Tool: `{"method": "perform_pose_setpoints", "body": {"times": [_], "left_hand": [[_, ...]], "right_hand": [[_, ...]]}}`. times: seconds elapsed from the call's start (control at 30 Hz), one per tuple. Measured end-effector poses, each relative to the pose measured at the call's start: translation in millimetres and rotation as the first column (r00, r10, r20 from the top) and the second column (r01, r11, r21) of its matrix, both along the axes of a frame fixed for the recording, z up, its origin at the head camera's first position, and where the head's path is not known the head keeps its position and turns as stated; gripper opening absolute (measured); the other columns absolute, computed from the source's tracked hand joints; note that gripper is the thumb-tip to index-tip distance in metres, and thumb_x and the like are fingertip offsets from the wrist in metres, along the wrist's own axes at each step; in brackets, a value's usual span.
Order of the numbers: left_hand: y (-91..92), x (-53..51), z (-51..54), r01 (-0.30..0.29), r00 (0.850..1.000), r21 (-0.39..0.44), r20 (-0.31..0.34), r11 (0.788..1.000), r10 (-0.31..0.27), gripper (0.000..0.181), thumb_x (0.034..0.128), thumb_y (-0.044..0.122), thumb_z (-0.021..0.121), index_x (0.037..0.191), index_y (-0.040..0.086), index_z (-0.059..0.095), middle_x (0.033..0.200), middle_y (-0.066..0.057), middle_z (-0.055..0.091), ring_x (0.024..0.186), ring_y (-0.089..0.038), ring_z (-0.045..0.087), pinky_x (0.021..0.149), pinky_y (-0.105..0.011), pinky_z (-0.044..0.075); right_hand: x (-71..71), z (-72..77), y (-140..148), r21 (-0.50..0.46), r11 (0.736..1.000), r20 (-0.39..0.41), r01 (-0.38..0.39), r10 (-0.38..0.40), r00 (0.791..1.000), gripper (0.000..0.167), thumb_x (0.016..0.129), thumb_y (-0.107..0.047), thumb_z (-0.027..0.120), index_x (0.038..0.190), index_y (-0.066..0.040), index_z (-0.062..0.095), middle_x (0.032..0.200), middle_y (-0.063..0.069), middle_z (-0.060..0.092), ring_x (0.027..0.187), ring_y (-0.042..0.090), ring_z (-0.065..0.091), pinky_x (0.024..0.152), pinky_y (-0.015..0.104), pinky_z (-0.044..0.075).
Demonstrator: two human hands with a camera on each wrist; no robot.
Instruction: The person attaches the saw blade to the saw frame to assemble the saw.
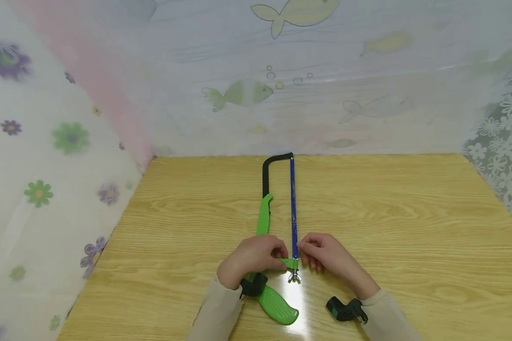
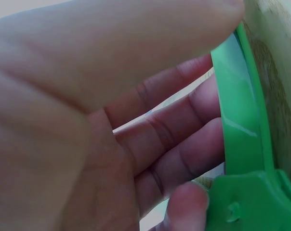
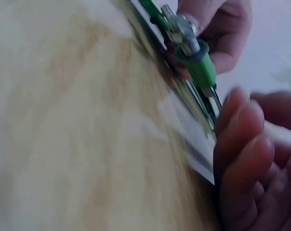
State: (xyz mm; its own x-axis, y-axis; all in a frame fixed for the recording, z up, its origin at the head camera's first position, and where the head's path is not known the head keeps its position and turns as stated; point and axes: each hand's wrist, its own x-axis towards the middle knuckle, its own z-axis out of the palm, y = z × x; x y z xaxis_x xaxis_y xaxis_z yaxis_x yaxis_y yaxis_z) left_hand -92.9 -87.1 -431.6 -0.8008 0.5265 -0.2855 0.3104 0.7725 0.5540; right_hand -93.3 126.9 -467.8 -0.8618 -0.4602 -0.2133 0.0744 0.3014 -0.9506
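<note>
A hacksaw [image 1: 263, 218] lies on the table, with a green handle, black front frame and blue blade [image 1: 293, 203]. My left hand [image 1: 256, 255] holds its green frame near the short arm at the blade's near end, thumb and fingers about the green part [image 2: 242, 110]. A silver wing nut [image 1: 294, 276] sticks out from that arm towards me. Beside the blade's near end is my right hand [image 1: 326, 253], fingers loosely bent and fingertips at the blade's right edge. In the right wrist view, the fingers [image 3: 244, 125] hide part of the blade; whether they touch it is unclear.
The wood-grain table [image 1: 388, 203] extends to both sides of the saw. Behind it hangs a pale sheet [image 1: 324, 118] printed with fish. A flowered sheet [image 1: 38, 156] borders the left side, and a white-flowered one [image 1: 507, 137] the right.
</note>
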Motion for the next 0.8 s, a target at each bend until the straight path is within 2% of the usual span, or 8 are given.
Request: {"method": "perform_pose_setpoints", "body": {"times": [0.2,0.43,0.5,0.8], "left_hand": [[-2.1,0.5,-0.4,-0.003,1.000,0.001,0.000,1.000,0.003,0.013,0.0775,0.029,0.077,0.084,0.026,0.067,0.078,0.016,0.055,0.069,-0.003,0.051,0.065,-0.023,0.041],[-1.3,0.1,-2.2,-0.014,1.000,0.004,0.014,1.000,0.014,0.012,0.0769,0.029,0.078,0.082,0.027,0.067,0.076,0.015,0.054,0.068,-0.003,0.050,0.064,-0.023,0.041],[-0.9,0.2,-3.0,-0.015,1.000,0.005,0.019,1.000,0.014,0.013,0.0768,0.029,0.078,0.082,0.026,0.066,0.075,0.015,0.054,0.068,-0.003,0.050,0.064,-0.023,0.041],[-2.1,0.1,-1.7,0.005,1.000,-0.001,-0.022,1.000,-0.005,0.013,0.0769,0.030,0.077,0.084,0.027,0.067,0.076,0.017,0.053,0.068,-0.001,0.050,0.064,-0.022,0.041]], "right_hand": [[-0.7,-0.2,4.8,-0.023,0.988,0.041,-0.152,0.153,0.987,0.034,0.096,-0.032,0.055,0.081,-0.002,0.061,0.062,0.006,0.057,0.046,0.013,0.048,0.043,0.026,0.042],[3.3,0.7,10.6,-0.027,0.950,0.093,-0.310,0.311,0.946,0.036,0.096,-0.030,0.055,0.076,-0.001,0.061,0.057,0.002,0.054,0.044,0.010,0.045,0.040,0.021,0.036],[4.9,0.9,10.8,-0.018,0.942,0.094,-0.335,0.335,0.937,0.036,0.095,-0.030,0.056,0.074,-0.001,0.061,0.056,0.001,0.054,0.043,0.010,0.045,0.040,0.021,0.035],[7.7,4.1,5.1,0.037,0.929,0.078,-0.368,0.364,0.928,0.036,0.092,-0.031,0.060,0.068,-0.005,0.063,0.052,0.001,0.056,0.038,0.008,0.044,0.036,0.020,0.034]]}}
